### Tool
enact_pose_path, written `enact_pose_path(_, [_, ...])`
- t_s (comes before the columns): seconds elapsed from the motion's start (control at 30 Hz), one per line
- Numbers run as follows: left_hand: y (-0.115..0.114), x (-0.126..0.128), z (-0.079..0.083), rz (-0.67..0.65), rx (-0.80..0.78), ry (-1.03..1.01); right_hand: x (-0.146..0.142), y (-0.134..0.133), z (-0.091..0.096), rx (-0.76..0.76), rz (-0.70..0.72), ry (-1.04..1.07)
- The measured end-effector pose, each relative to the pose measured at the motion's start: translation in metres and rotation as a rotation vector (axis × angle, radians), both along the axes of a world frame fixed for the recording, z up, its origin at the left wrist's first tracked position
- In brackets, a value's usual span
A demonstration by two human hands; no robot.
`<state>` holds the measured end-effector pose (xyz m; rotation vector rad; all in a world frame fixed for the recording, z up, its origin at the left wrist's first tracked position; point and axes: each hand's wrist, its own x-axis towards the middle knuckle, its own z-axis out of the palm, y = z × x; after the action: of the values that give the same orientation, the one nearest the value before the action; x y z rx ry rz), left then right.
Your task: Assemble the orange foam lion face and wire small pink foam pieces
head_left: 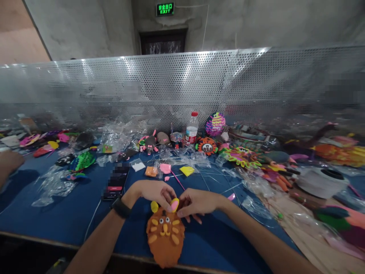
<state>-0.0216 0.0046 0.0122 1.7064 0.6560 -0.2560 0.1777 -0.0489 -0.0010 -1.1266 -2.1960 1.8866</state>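
Observation:
In front of me lies an orange clay animal figure point(165, 249) with googly eyes, yellow whisker strips and a yellow nose. A yellow ear stands on its upper left. At its upper right is a yellow ear with a pink centre point(174, 205). My left hand point(156, 192), with a dark band on its wrist, pinches this ear from the left. From the other side my right hand point(196, 203) has its thumb and forefinger at the ear's edge, the other fingers curled below. Just beyond the hands lie a pink clay piece point(165, 168), an orange packet point(151, 171) and a yellow packet point(187, 171).
A phone point(116, 182) with its cable lies left of my hands. Several clay animals, plastic bags and a red-capped bottle point(192, 128) line the perforated metal divider point(159, 83). A white tub point(321, 182) stands at right. Another person's hand point(10, 163) shows at far left.

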Motion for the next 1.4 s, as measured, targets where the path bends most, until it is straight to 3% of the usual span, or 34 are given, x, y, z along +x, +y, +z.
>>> enact_pose_path(0.57, [-0.007,0.006,0.002,0.097,0.087,0.038,-0.003,0.002,-0.009,-0.079,-0.017,0.1])
enact_pose_path(0.77, [-0.01,0.008,0.004,0.364,0.096,-0.001,-0.005,0.001,-0.009,-0.149,-0.062,0.135])
enact_pose_path(0.87, [-0.005,0.007,0.005,0.476,0.266,-0.065,0.001,0.004,-0.009,-0.129,-0.063,0.077])
enact_pose_path(1.07, [0.011,-0.006,0.006,0.694,0.972,-0.031,0.021,0.011,0.001,-0.049,-0.045,-0.063])
enact_pose_path(1.13, [0.015,-0.01,0.004,0.734,1.041,0.018,0.026,0.01,0.007,-0.046,-0.016,-0.115])
enact_pose_path(1.23, [0.018,-0.013,-0.001,0.667,1.064,0.019,0.029,0.01,0.013,-0.008,-0.041,-0.096])
enact_pose_path(1.33, [0.016,-0.01,-0.005,0.521,1.075,-0.019,0.028,0.013,0.01,0.145,-0.182,0.0])
enact_pose_path(1.4, [0.013,-0.006,-0.007,0.442,1.057,-0.026,0.024,0.016,0.005,0.33,-0.345,0.045])
